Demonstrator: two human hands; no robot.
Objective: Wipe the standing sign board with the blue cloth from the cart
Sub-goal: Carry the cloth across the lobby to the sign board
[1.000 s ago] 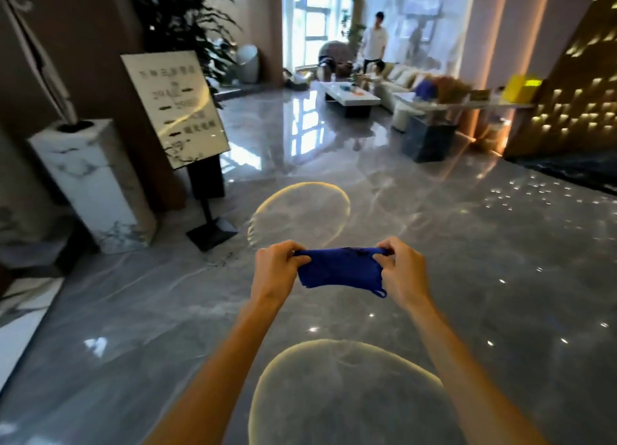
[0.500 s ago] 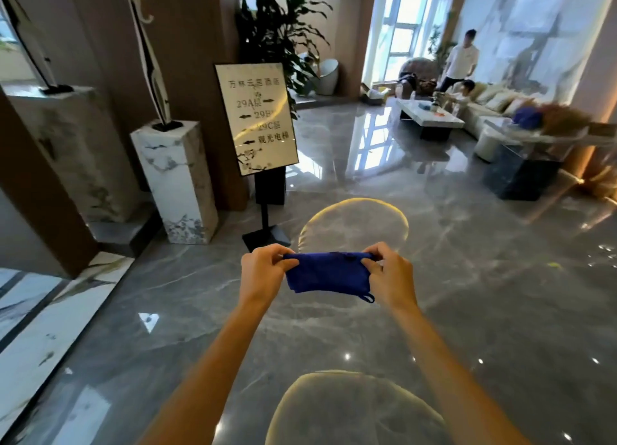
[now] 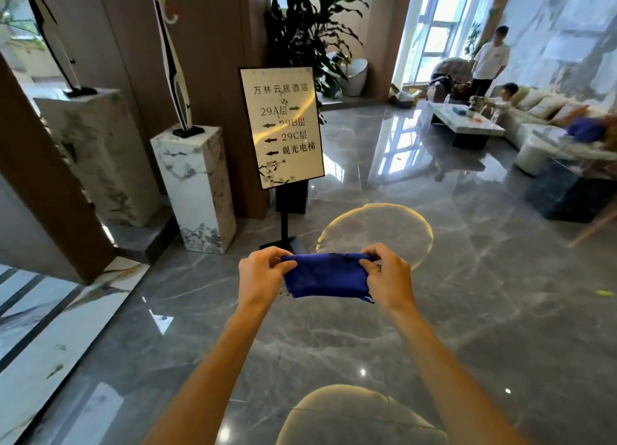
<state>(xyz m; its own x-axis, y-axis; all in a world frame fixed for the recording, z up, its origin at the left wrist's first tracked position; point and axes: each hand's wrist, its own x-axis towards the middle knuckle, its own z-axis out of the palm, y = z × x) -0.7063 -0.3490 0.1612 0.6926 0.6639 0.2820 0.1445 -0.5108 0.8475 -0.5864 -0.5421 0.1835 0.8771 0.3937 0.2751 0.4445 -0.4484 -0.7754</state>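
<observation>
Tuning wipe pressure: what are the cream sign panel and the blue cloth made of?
Cream standing sign panel: looks glossy, likely glass or acrylic over print; it shows window glare. Blue cloth: soft, matte, probably microfibre; it sags and creases between left hand and right hand.

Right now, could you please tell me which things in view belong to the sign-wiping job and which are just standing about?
Part of the job:
blue cloth, gripped between the left hand and right hand
standing sign board, not yet touched

Just standing about:
marble pedestal with a sculpture
potted plant
coffee table
sofa
</observation>
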